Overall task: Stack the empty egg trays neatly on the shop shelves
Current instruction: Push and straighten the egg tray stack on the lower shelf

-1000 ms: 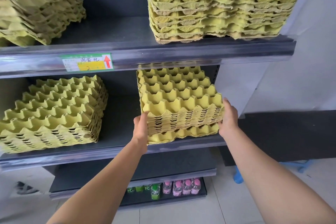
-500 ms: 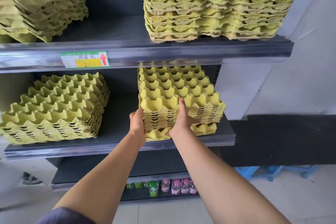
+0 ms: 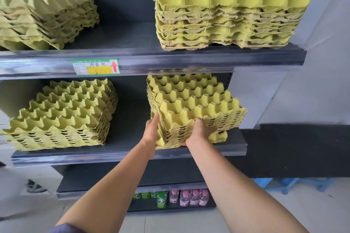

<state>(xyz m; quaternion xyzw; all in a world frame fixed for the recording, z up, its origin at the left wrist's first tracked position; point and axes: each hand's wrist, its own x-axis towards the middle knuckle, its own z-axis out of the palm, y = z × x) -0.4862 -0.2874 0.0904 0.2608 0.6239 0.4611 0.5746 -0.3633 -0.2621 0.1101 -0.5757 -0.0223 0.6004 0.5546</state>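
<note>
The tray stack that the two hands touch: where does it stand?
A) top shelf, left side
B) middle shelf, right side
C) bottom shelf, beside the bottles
B: the tray stack stands on the right of the middle shelf, with the left hand pressing its left side and the right hand holding its front edge.

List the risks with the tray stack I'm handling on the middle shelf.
1. The stack sits twisted on the bottom trays, its right corner overhanging: it may slide off.
2. The left grip and right grip are both at its front left corner, so the far side could tip.
</note>
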